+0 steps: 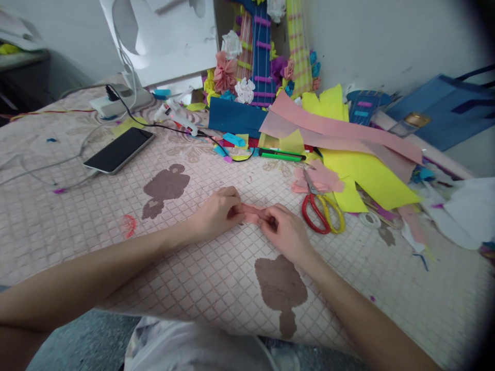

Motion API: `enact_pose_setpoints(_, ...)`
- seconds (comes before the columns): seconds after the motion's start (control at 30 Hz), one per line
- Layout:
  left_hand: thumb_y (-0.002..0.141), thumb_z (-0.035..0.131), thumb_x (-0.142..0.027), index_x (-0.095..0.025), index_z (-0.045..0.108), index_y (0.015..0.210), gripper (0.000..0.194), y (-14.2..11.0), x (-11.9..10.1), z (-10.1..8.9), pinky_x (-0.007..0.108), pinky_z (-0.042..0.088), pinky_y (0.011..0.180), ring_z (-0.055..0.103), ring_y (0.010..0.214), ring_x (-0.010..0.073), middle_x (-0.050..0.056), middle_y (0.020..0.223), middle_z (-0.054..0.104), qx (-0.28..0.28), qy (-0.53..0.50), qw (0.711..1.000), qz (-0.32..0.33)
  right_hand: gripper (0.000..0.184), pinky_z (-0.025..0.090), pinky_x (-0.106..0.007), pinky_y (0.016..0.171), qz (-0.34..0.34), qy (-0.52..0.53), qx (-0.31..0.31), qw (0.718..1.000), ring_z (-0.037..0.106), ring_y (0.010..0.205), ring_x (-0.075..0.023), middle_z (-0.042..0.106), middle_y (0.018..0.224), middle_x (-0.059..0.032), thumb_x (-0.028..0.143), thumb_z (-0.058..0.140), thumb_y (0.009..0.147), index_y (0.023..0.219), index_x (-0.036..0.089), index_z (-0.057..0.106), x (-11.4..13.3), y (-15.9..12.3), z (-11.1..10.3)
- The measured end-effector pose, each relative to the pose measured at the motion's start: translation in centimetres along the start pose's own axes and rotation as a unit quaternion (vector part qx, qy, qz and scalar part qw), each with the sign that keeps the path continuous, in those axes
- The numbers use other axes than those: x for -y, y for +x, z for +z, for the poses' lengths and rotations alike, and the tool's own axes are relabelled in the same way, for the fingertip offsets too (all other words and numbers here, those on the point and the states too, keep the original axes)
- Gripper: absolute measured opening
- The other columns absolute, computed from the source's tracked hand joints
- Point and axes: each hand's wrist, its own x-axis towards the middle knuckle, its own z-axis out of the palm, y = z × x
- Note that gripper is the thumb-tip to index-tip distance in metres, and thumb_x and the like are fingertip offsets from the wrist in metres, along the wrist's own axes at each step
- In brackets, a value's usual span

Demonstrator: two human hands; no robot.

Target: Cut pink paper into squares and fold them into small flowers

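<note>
A small strip of pink crepe paper point(252, 212) stretches between my two hands, low over the patterned tablecloth. My left hand point(221, 212) pinches its left end with closed fingers. At the other end, my right hand point(286, 230) is closed on the same strip, and its fingertips partly cover it. To the right of my right hand lie scissors point(323, 208) with one red and one yellow handle. Their blades rest on a small pile of cut pink paper pieces point(317, 176).
A phone point(119, 149) with a cable lies at left, near a power strip point(121, 100) and a white glue gun point(178, 119). A green box cutter point(282, 154) lies beyond my hands. Yellow sheets point(371, 175), pink sheets point(348, 131) and paper guitars point(263, 56) fill the back right.
</note>
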Motion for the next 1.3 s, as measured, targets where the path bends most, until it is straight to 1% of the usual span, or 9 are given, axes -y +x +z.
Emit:
enact_pose_setpoints(0.1,0.079,0.059,-0.017,-0.013,0.053,0.061,0.02,0.0,0.0,0.0,0.023,0.04,0.059,0.05,0.071,0.012,0.004,0.077,0.052,0.003,0.004,1.0,0.008,0.012,0.036,-0.026,0.06,-0.001,-0.003,0.005,1.0,0.053,0.066,-0.0142,0.058,0.075,0.0002,0.024,0.054,0.082,0.071,0.02,0.05,0.0,0.0,0.0)
enact_pose_setpoints(0.5,0.074,0.061,-0.012,-0.013,0.053,0.064,0.013,0.2,0.0,0.3,0.027,0.042,0.066,0.051,0.072,0.0138,0.003,0.076,0.053,0.001,0.013,1.0,-0.009,0.013,0.036,-0.027,0.059,0.011,-0.039,-0.001,0.999,0.055,0.068,-0.0153,0.057,0.075,0.0001,0.026,0.055,0.082,0.071,0.02,0.05,0.3,0.0,0.2)
enact_pose_setpoints(0.63,0.07,0.057,-0.004,-0.013,0.057,0.072,0.009,0.2,-0.1,0.1,0.027,0.043,0.069,0.053,0.076,0.0143,0.003,0.077,0.055,-0.011,-0.023,0.999,-0.021,0.002,0.038,-0.027,0.06,0.002,-0.005,0.001,1.0,0.057,0.072,-0.0157,0.059,0.08,-0.0011,0.021,0.053,0.082,0.083,0.021,0.054,0.2,-0.1,0.1)
enact_pose_setpoints(0.77,0.07,0.05,0.0,-0.015,0.064,0.076,0.021,0.1,-0.2,-0.1,0.028,0.043,0.073,0.053,0.082,0.0153,0.004,0.083,0.055,0.029,-0.043,0.999,-0.007,0.014,0.04,-0.027,0.063,-0.03,0.005,0.025,0.999,0.059,0.077,-0.0162,0.061,0.089,-0.0024,0.014,0.048,0.082,0.091,0.022,0.057,0.0,-0.1,-0.2)
enact_pose_setpoints(0.87,0.071,0.05,-0.002,-0.018,0.067,0.078,0.024,0.1,-0.4,-0.2,0.033,0.042,0.078,0.052,0.085,0.0169,0.004,0.085,0.056,0.049,-0.018,0.999,-0.014,0.014,0.04,-0.027,0.062,-0.028,-0.002,0.019,0.999,0.06,0.078,-0.0172,0.063,0.09,-0.0035,0.017,0.047,0.084,0.092,0.022,0.058,0.3,0.0,-0.2)
enact_pose_setpoints(0.97,0.076,0.057,-0.015,-0.015,0.063,0.075,0.007,0.2,-0.9,0.1,0.035,0.042,0.077,0.052,0.085,0.0189,0.005,0.084,0.056,0.046,0.014,0.998,-0.041,0.011,0.037,-0.028,0.058,-0.003,-0.037,-0.002,0.999,0.06,0.075,-0.0185,0.064,0.087,-0.0043,0.027,0.049,0.087,0.091,0.021,0.057,0.9,0.0,0.2)
enact_pose_setpoints(1.07,0.076,0.064,-0.028,-0.014,0.058,0.069,0.017,0.3,-1.3,0.4,0.037,0.041,0.076,0.052,0.086,0.0216,0.006,0.084,0.056,0.035,0.044,0.996,-0.064,0.012,0.033,-0.027,0.053,0.012,-0.073,-0.007,0.997,0.059,0.07,-0.0187,0.063,0.085,-0.0038,0.032,0.052,0.086,0.091,0.021,0.056,1.2,-0.1,0.5)
enact_pose_setpoints(1.2,0.073,0.06,-0.013,-0.015,0.058,0.072,0.003,0.2,-1.0,0.4,0.035,0.042,0.077,0.053,0.085,0.0192,0.004,0.083,0.057,0.032,0.007,0.998,-0.058,0.008,0.035,-0.026,0.056,0.01,-0.037,-0.001,0.999,0.059,0.072,-0.0176,0.062,0.086,-0.0027,0.026,0.052,0.086,0.092,0.021,0.053,0.7,-0.3,0.5)
enact_pose_setpoints(1.3,0.068,0.056,-0.006,-0.015,0.056,0.081,0.015,0.0,-0.6,0.2,0.03,0.044,0.073,0.054,0.081,0.0161,0.003,0.082,0.057,0.006,-0.043,0.997,-0.056,0.008,0.038,-0.026,0.06,-0.004,-0.005,0.004,1.0,0.059,0.077,-0.0167,0.06,0.087,-0.0024,0.017,0.049,0.085,0.091,0.021,0.052,0.5,-0.4,0.1)
